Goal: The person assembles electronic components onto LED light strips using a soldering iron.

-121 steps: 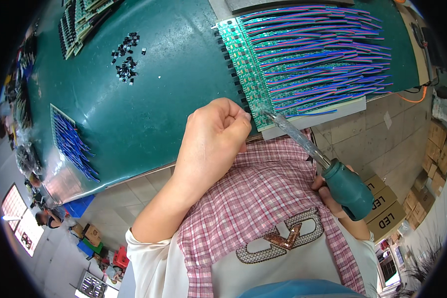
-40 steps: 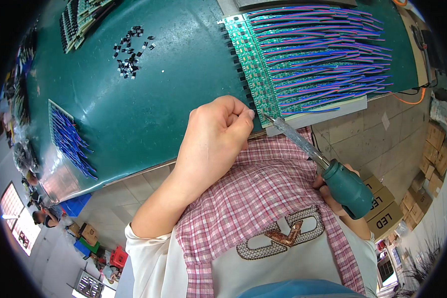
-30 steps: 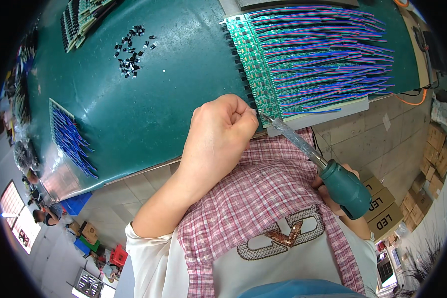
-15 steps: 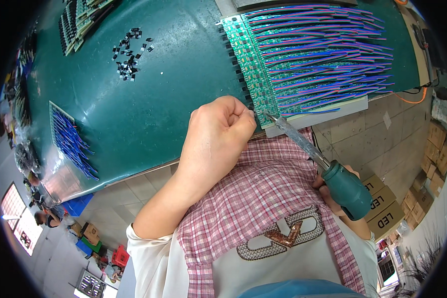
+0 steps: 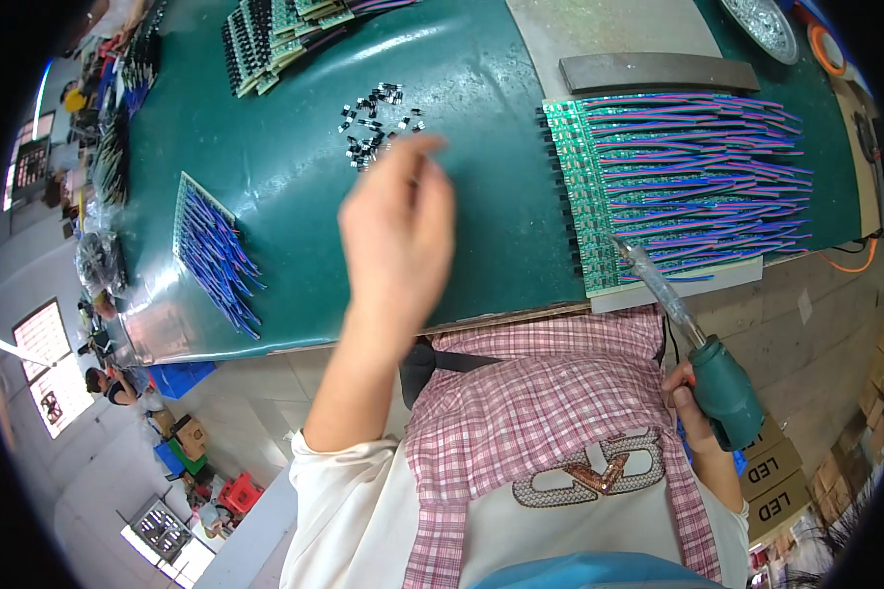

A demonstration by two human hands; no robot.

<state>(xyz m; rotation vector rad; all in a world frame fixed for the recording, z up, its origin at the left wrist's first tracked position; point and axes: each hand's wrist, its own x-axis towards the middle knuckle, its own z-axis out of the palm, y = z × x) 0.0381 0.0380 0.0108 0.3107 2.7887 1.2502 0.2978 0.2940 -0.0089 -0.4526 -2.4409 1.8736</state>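
My left hand (image 5: 400,231), blurred by motion, is over the green table mat beside a scattered pile of small black pin connectors (image 5: 366,149). Its thumb and index finger look apart, and I see nothing between them. My right hand (image 5: 692,412) grips a soldering iron (image 5: 725,388) with a thick green handle; most of its fingers are behind that handle. The iron's tip reaches the near end of a row of green circuit boards (image 5: 581,187). Black connectors line the boards' left edge, and blue, red and black wires (image 5: 702,187) run off to the right.
A grey metal bar (image 5: 658,73) lies behind the boards. Stacked boards (image 5: 275,44) occupy the far left, and a wired board panel (image 5: 211,250) lies at the left. A round metal dish (image 5: 761,27) is at the far right. Cardboard boxes (image 5: 771,481) stand below the table.
My left hand has moved from the boards' near-left corner, where its fingers were pinched, up and left to the connector pile. The iron stays at the boards; the whole view has shifted.
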